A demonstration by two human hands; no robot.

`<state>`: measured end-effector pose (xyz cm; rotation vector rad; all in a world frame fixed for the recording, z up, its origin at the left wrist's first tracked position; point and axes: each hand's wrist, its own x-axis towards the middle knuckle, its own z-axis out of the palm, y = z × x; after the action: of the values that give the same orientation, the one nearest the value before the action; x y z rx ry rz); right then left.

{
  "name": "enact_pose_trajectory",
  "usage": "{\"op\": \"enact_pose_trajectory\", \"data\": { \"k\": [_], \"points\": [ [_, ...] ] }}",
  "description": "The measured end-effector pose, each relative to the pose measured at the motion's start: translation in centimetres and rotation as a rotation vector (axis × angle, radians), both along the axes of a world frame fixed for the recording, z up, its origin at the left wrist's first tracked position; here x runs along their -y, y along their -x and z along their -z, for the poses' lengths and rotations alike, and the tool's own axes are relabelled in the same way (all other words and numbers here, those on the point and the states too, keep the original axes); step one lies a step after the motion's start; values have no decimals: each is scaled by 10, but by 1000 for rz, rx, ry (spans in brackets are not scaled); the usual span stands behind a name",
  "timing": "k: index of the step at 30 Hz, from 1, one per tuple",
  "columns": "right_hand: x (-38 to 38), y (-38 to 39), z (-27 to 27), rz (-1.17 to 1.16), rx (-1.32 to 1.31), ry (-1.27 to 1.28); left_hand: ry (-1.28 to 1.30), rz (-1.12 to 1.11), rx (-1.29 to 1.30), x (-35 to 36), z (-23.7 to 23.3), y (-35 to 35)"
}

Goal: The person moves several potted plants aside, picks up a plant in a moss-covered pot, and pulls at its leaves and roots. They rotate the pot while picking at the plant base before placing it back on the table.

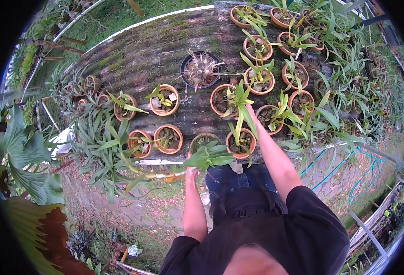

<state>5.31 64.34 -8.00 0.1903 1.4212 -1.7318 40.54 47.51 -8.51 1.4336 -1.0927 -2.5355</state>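
My right arm reaches forward over the bench. Its hand (251,113) is at the right side of a terracotta pot (214,109), and the long green leaves of an orchid (242,97) cover most of the fingers. Nearer to me, another terracotta pot (230,145) with an orchid sits under that forearm. My left hand (191,168) is low at the bench's front edge, beside a mossy pot (197,140). A leafy cane (211,156) crosses in front of this hand and hides its fingers, so its grip does not show.
A dark pot (183,73) with a dry, bare root clump stands mid-bench on the mossy corrugated sheet (142,50). Several potted orchids line the right side, with dense foliage (348,87) beyond. More plants (96,142) crowd the left. A blue hose (328,172) hangs at right.
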Motion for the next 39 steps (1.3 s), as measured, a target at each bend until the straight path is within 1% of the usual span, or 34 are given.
{"op": "enact_pose_trajectory", "data": {
  "k": [3, 7, 8, 10, 12, 13, 15, 16, 19, 20, 22, 23, 25, 26, 29, 30, 31, 33, 34, 35, 37, 39],
  "points": [
    [-4, 0, 11, 25, 65, 51, 2, -3, -64, -3, -18, 5],
    [-8, 4, 24, 47, 122, 78, 20, 15, -76, -4, -36, 7],
    [-9, 6, 26, 42, 122, 86, 5, -5, -108, -3, -16, -3],
    [-12, 9, 27, 5, 104, 99, 5, -27, -140, -3, -3, -14],
    [-15, 11, 26, -48, 67, 121, 2, -133, -226, -9, -30, -1],
    [-14, 12, 25, -62, 53, 90, 2, -115, -204, -8, -33, 1],
    [-10, 12, 19, -88, 24, 30, 3, -78, -158, -7, -23, -9],
    [-8, 13, 16, -100, 8, 1, 4, -60, -158, -4, -15, -15],
    [-3, 18, 10, -132, -45, -89, 42, -31, -189, -2, -8, -17],
    [-3, 18, 13, -97, -28, -32, -14, -60, -180, 0, 3, -21],
    [-8, 19, 17, -178, -169, 84, -126, -117, -158, 5, 30, -29],
    [-11, 19, 21, -219, -238, 144, -10, -82, -182, 7, 27, -26],
    [-15, 21, 30, -130, -13, 179, 224, -14, -223, 12, 19, -21],
    [-15, 21, 35, -85, 99, 197, 202, 38, -167, 17, 18, -22],
    [-22, 9, 50, 24, 152, 174, 258, 200, 187, 17, -30, 3],
    [-26, 7, 55, 42, 113, 117, 246, 235, 60, 20, -10, -4],
    [-27, 10, 61, -1, 75, 120, 227, 212, -72, 20, 9, -13],
    [-24, 7, 36, 5, 2, 86, 184, 165, -331, 21, 22, -19],
    [-17, 2, 17, -2, -75, 13, 218, 112, -183, 16, 68, -37],
    [-17, 2, 18, -15, -77, 3, 210, 131, -161, 16, 64, -37],
    [-23, 8, 35, -35, -84, -16, 196, 174, -123, 20, 42, -28],
    [-32, 12, 53, -73, -23, -40, 156, 145, -67, 23, 16, -21]
  ]
}}
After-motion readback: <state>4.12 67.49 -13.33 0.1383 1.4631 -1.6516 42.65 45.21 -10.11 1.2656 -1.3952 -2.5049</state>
